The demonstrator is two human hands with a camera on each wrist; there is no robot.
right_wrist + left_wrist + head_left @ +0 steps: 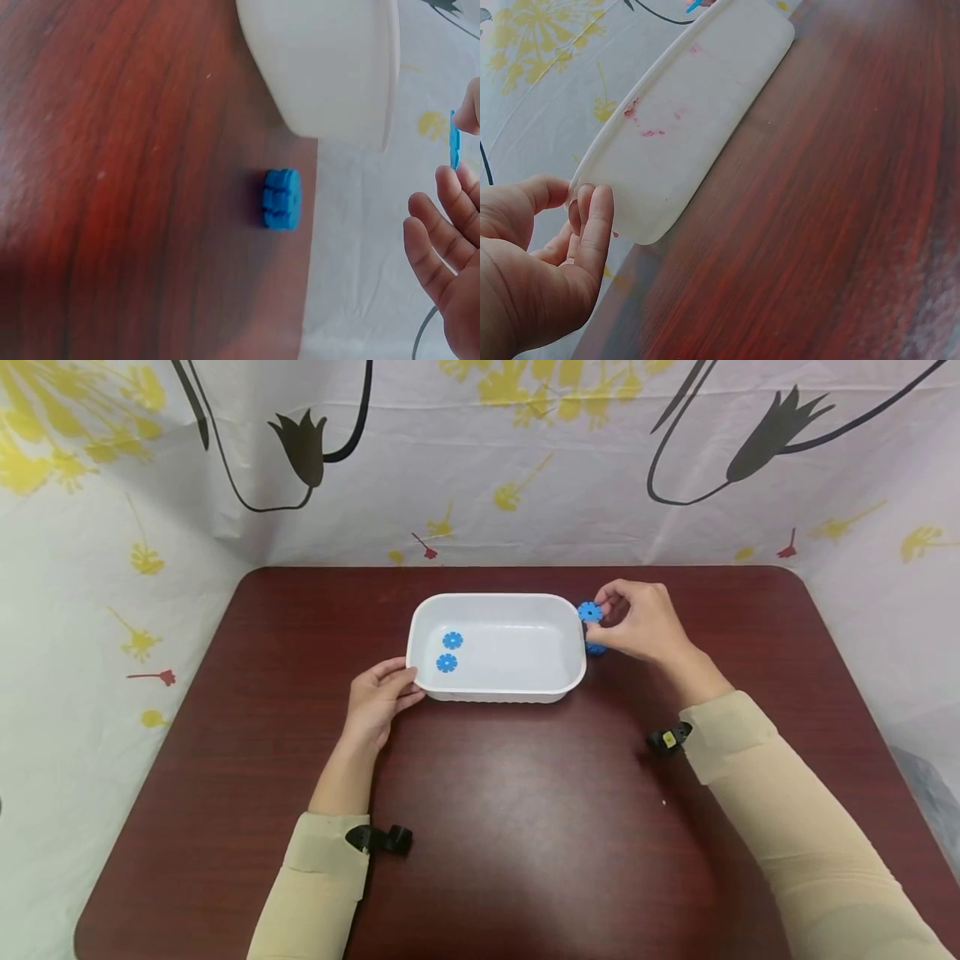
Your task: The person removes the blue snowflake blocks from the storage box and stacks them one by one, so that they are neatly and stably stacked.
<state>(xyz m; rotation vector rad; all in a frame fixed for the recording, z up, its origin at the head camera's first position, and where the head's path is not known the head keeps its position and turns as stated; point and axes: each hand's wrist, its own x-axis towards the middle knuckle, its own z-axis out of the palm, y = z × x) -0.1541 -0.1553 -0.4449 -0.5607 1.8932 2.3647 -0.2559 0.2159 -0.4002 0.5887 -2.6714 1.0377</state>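
Held disc: a blue, notched disc (582, 614) with a small centre hole, raised above the table at the right end of the tray; the right wrist view shows it edge-on.
Right hand: the person's right hand (639, 622) pinches that disc between thumb and fingertip, the other fingers apart from it and slightly bent.
Blue stack: similar discs piled flat in a stack (281, 199) on the table, below the right hand and just beside the tray's right end.
Tray: a white, round-cornered tray (517, 660), upright on the table, with pinkish-red marks on its outer wall in the left wrist view.
Discs inside: one blue disc (452, 641) and a nearer one (447, 662), lying flat near the tray's left end.
Left hand: the left hand (375, 700) grips the tray's left end, thumb at the rim, fingers against the outer wall.
Sleeves: beige, with a black device (378, 839) at the left cuff and another (667, 740) at the right.
Table: dark red-brown wood grain (480, 793).
Backdrop: white cloth (390, 477) printed with yellow, grey and red flowers.
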